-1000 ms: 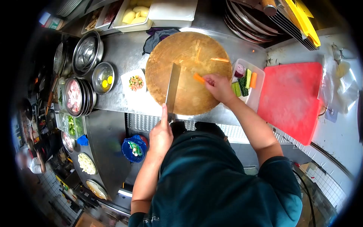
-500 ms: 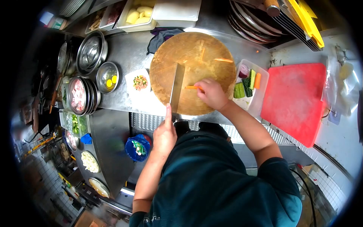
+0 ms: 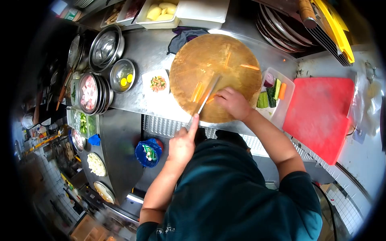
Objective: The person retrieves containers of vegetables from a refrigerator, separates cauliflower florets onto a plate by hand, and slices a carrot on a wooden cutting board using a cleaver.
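Note:
My left hand point(image 3: 181, 142) is closed around the handle of a cleaver point(image 3: 209, 93), with the index finger stretched along the blade's near end. The blade stands almost edge-on over a round wooden chopping block point(image 3: 189, 56). To its right, my right hand point(image 3: 234, 103) pinches an orange carrot piece point(image 3: 210, 99), whose end lies against or very near the blade. Cut carrot strips point(image 3: 197, 91) lie just left of the blade. Further thin carrot pieces point(image 3: 250, 66) rest toward the block's far right side. The cleaver's handle is mostly hidden inside my fist.
Right of the block stands a clear tub point(image 3: 284, 105) with cucumber, onion and carrot pieces, then a red board point(image 3: 317, 116). On the left are a plate of diced food point(image 3: 149, 77), a metal bowl with two yolks point(image 3: 116, 74) and stacked dishes of meat point(image 3: 88, 93).
The cleaver has turned so its blade shows narrower and points further right. Carrot strips now show left of it. My right hand still pinches carrot. The whole view has shifted slightly.

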`<state>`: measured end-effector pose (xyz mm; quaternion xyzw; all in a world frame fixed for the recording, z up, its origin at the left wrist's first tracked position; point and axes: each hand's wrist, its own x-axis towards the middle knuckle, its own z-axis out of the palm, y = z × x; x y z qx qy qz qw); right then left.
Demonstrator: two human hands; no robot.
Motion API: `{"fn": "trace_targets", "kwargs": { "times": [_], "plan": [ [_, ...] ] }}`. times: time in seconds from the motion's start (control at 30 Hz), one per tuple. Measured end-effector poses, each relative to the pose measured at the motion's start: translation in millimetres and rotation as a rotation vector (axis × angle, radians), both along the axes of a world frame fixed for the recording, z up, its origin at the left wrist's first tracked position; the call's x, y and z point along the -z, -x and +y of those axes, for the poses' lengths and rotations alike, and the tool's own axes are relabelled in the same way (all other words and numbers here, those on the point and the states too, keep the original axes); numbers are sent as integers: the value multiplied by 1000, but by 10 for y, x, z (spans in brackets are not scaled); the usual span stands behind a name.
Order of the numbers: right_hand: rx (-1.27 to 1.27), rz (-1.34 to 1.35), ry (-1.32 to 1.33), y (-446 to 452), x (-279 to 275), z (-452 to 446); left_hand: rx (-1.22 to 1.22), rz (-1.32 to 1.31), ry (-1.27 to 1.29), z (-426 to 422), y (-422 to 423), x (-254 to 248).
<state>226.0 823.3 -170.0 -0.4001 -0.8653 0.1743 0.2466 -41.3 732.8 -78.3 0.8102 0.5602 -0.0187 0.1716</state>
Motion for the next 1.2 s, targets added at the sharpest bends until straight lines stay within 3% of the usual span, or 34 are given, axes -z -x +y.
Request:
{"fn": "trace_targets", "kwargs": {
  "times": [0.13,0.33,0.93,1.2],
  "plan": [
    [-54,67,10,65,112,137,28,-4,-2,-49,51,52],
    [-72,74,-50,254,89,169,-129,-206,7,-47,61,-7],
    [-95,108,-95,268,133,214,-38,-38,199,67,107,-133],
    [-74,113,-113,259,131,198,-45,-116,89,64,155,2]
  ]
}}
